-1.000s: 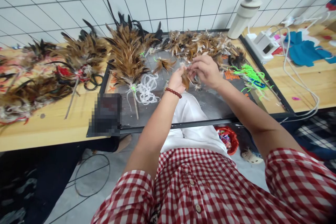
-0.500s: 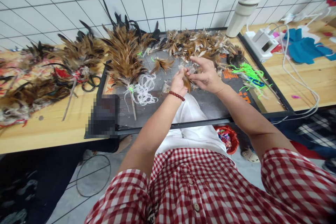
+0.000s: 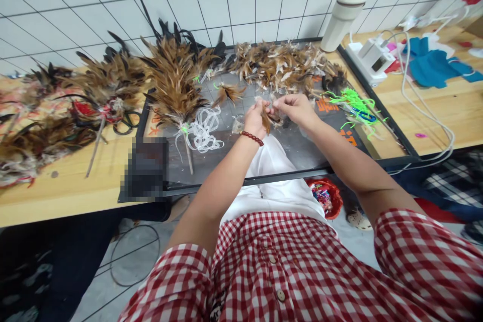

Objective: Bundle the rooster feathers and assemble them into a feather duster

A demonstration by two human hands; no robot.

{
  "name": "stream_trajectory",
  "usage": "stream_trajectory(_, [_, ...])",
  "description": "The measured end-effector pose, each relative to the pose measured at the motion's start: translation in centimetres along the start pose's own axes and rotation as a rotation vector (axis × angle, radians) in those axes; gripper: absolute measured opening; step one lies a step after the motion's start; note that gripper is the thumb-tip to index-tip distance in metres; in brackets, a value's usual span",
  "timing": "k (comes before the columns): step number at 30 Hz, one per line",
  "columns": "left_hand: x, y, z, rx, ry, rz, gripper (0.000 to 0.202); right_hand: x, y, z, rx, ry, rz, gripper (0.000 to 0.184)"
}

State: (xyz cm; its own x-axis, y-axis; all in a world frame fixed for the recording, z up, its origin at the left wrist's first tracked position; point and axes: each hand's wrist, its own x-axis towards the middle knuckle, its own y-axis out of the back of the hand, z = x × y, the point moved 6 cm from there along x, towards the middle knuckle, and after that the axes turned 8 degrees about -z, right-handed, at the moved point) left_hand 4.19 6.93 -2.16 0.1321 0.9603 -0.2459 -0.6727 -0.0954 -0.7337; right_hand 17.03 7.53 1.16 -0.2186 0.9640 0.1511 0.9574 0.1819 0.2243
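Note:
In front of my waist, my left hand [image 3: 255,118], with a dark red bead bracelet [image 3: 252,136] on its wrist, is closed around a few brown feathers [image 3: 266,122]. To its right, my right hand [image 3: 300,109] has thumb and forefinger pinched close to the left fingertips; what it pinches is too small to make out. Behind both hands spreads a heap of loose brown and white feathers [image 3: 279,68]. Left of them lie a small feather tuft [image 3: 228,93], a large feather duster [image 3: 175,78] on a stick and a tangle of clear plastic strip [image 3: 206,131].
A black-framed board [image 3: 226,161] lies on the wooden table [image 3: 75,181]. Scissors [image 3: 126,123] and another feather duster [image 3: 113,73] are at the left. Green string [image 3: 350,98], a power strip [image 3: 368,63], a white cable and a bottle [image 3: 344,20] stand or lie right.
My right hand's raised forefinger has come down to meet the thumb in a pinch. My left hand stays closed on the feathers. The view has shifted slightly.

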Motion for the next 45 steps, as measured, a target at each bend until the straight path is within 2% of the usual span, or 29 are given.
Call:
stream_trajectory(5, [0.3,0.5,0.0,0.214,-0.135,0.017,0.027,-1.1,-0.5,-2.2,0.038,0.058,0.071,0.056])
stream_trajectory(10, [0.4,0.3,-0.1,0.302,-0.197,-0.046,0.017,-0.9,-0.8,-1.5,0.141,-0.051,0.042,0.057])
stream_trajectory(16, [-0.4,-1.2,0.1,0.185,-0.075,-0.139,0.014,-0.8,-0.8,-0.9,0.17,-0.118,-0.063,0.06])
stream_trajectory(19, [-0.6,-1.2,0.6,0.175,-0.082,-0.124,0.021,-0.7,0.0,-1.3,0.11,-0.035,0.014,0.057])
stream_trajectory(22, [-0.6,-0.9,1.0,0.241,-0.101,-0.122,0.025,-0.6,0.6,-1.8,0.151,0.071,0.082,0.054])
stream_trajectory(28, [-1.2,-2.1,0.1,0.358,0.047,-0.303,0.03,-0.8,-0.8,-2.0,0.283,-0.016,-0.122,0.069])
stream_trajectory(30, [-1.6,-2.4,0.0,0.362,0.083,-0.341,0.027,-0.8,-0.9,-1.9,0.325,-0.03,-0.112,0.068])
stream_trajectory(32, [-1.7,-2.7,0.0,0.39,0.117,-0.384,0.024,-0.6,-0.7,-1.8,0.323,-0.016,-0.05,0.066])
stream_trajectory(34, [-1.5,-2.4,0.0,0.416,0.13,-0.377,0.021,-0.2,-0.4,-1.8,0.271,0.014,0.019,0.063])
stream_trajectory(36, [-0.8,-1.7,0.4,0.409,0.1,-0.294,0.021,0.4,0.1,-1.9,0.177,0.042,0.077,0.057])
stream_trajectory(39, [0.2,-0.4,1.8,0.358,-0.018,-0.15,0.028,1.1,1.4,-2.1,-0.038,0.076,0.139,0.046])
stream_trajectory(42, [0.8,0.4,3.6,0.304,-0.13,-0.072,0.037,1.0,2.3,-1.8,-0.33,0.056,0.094,0.038])
stream_trajectory(45, [1.0,0.8,4.8,0.259,-0.176,-0.027,0.041,0.3,2.2,-0.9,-0.617,-0.048,-0.007,0.028])
